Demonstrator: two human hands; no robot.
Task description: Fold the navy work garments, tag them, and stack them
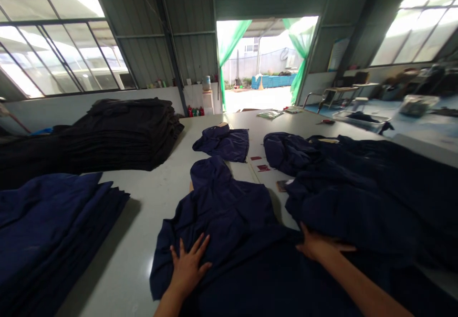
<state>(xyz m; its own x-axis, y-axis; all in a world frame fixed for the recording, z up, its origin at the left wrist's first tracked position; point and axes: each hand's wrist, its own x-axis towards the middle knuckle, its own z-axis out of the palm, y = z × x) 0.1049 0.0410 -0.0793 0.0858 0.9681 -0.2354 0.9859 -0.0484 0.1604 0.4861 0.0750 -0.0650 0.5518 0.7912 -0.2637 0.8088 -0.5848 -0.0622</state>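
A navy blue garment (229,212) lies spread on the pale table (143,212) right in front of me. My left hand (188,264) rests flat on its left part with the fingers spread. My right hand (318,246) presses on the cloth at the right, where this garment meets a heap of navy garments (365,183); the thumb points up and the fingers lie stretched toward the heap. Neither hand grips anything.
A folded navy stack (50,231) sits at the near left, a tall black stack (118,133) behind it. Another small navy garment (223,142) and red tags (263,167) lie mid-table. An open doorway with green curtains (265,64) is at the far end.
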